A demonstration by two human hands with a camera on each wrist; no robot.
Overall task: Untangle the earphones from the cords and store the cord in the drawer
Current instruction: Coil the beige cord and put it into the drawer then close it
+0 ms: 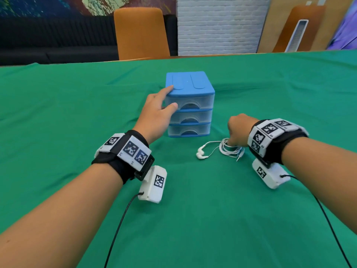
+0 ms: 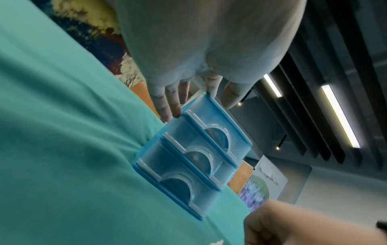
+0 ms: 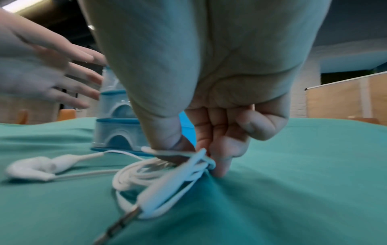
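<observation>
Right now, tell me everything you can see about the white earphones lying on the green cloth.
The white earphones lie on the green cloth just right of the blue drawer unit, apart from it. Thin glossy cord is wound into a loose coil; two earbuds trail out to its left, side by side, and a metal jack plug sticks out toward the camera. The right hand pinches the coil's far edge between thumb and fingertips.

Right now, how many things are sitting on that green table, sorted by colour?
Blue: 1, the drawer unit, three clear drawers, all closed.
White: 1, the coiled earphones, pinched by the right hand.
Total: 2 things on the green cloth, besides the hands; the left hand rests on the unit's top corner.
</observation>
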